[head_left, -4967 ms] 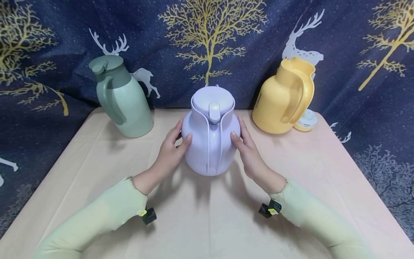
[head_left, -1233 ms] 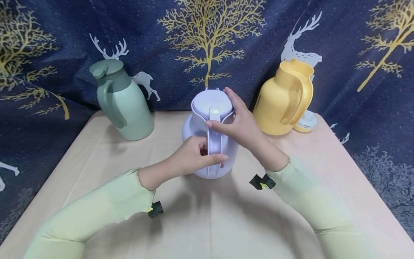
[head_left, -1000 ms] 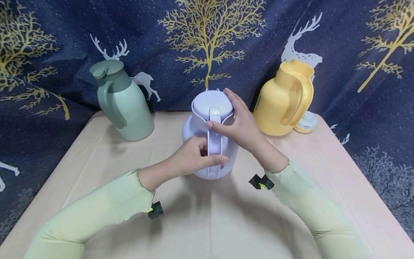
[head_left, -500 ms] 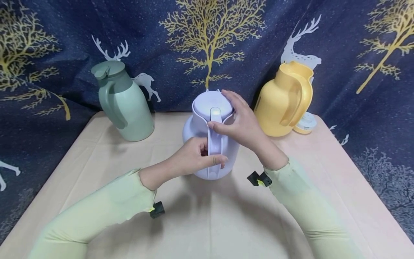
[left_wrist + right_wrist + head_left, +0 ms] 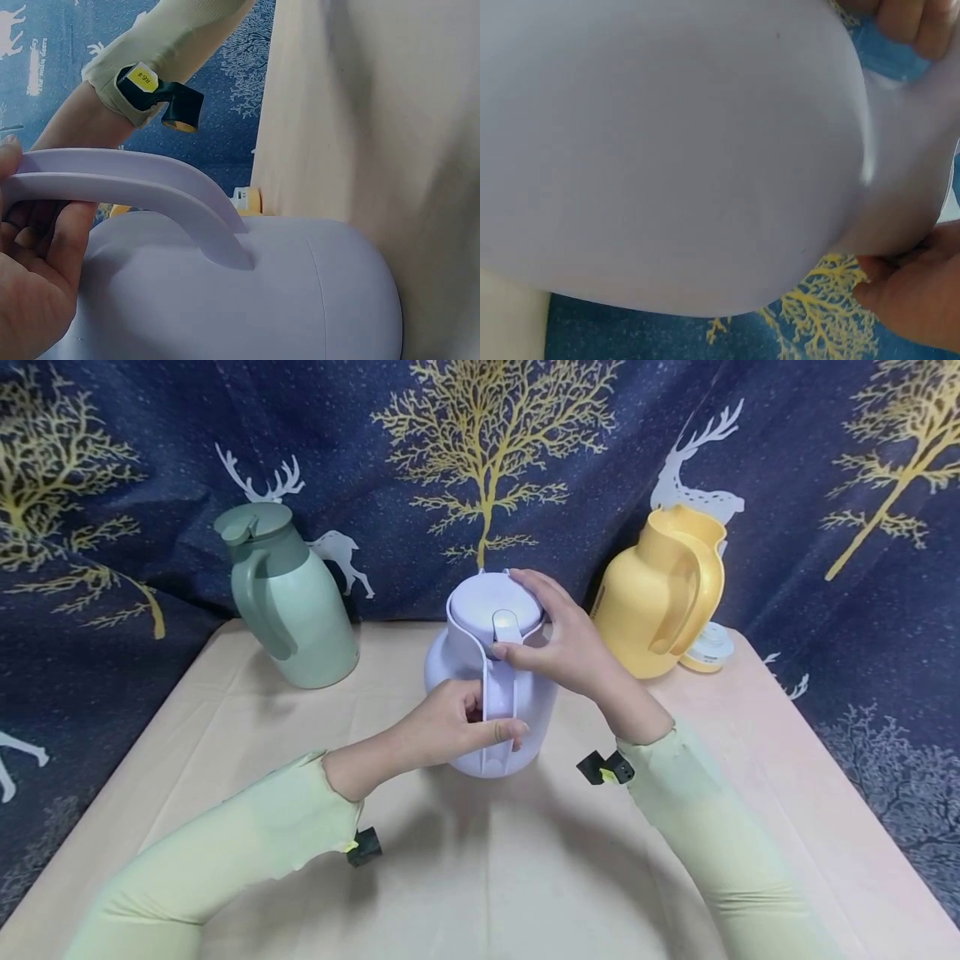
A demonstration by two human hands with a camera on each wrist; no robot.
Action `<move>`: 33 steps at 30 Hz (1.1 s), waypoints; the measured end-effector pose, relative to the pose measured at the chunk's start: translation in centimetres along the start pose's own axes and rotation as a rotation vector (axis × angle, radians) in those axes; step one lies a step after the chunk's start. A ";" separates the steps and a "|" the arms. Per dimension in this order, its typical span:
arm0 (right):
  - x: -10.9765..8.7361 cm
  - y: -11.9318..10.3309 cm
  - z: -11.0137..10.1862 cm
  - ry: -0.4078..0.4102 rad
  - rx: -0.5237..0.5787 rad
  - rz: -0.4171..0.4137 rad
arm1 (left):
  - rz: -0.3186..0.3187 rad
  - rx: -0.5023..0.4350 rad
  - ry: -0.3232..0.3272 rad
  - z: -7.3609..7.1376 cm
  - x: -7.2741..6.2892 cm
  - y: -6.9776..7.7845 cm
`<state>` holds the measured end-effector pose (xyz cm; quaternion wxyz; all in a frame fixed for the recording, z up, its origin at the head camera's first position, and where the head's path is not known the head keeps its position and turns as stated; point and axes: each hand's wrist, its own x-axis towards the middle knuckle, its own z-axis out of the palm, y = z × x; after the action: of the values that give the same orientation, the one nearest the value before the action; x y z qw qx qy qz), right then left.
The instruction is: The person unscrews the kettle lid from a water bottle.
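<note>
A lavender thermos jug (image 5: 444, 664) stands upright on the table at the middle, its handle (image 5: 498, 693) towards me. My left hand (image 5: 446, 718) grips that handle, fingers through the loop and thumb across the outside, as the left wrist view also shows. Over the jug's neck, my right hand (image 5: 570, 643) grips the round lid (image 5: 486, 595), thumb at the lid's lever (image 5: 506, 623) and fingers reaching round the far right rim. The lever sits slightly right of the handle's line, with a small dark gap at its left. In the right wrist view the jug body (image 5: 667, 150) fills most of the picture.
A green thermos jug (image 5: 303, 610) with its lid on stands at the back left. At the back right is a yellow jug (image 5: 637, 606) with an open top, and a yellow-and-white lid (image 5: 708, 647) lies beside it. Behind the table (image 5: 262, 727) hangs a dark blue printed cloth (image 5: 420, 543).
Five seconds ago both hands held the jug's sides; later the left took the handle and the right the lid. In the last half second the lid's lever has turned slightly to the right.
</note>
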<state>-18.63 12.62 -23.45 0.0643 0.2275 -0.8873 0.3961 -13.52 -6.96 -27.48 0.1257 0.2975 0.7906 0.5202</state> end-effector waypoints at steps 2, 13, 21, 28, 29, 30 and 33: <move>0.1 0.3 -0.2 -0.016 0.011 -0.011 | -0.001 -0.005 -0.001 0.0 0.0 0.0; 1.0 2.1 -1.2 -0.110 0.138 -0.146 | 0.000 -0.018 -0.010 0.0 0.1 -0.4; 1.6 3.5 -1.3 -0.220 0.365 -0.169 | -0.006 -0.028 -0.012 0.0 0.2 -0.4; -0.9 2.7 -1.2 -0.081 0.323 -0.060 | -0.031 -0.024 -0.022 0.0 0.6 0.1; -1.2 2.4 -1.2 -0.064 0.288 -0.036 | -0.033 -0.023 -0.021 -0.1 0.5 0.1; -1.4 2.1 -1.2 -0.051 0.260 -0.015 | -0.036 -0.021 -0.020 -0.1 0.5 0.1; -1.8 1.4 -1.0 -0.015 0.178 0.037 | -0.043 -0.013 -0.021 -0.2 0.4 0.2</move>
<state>-17.75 14.80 -24.19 0.0297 0.2188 -0.8531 0.4728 -13.85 -6.84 -27.22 0.1469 0.2850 0.7920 0.5195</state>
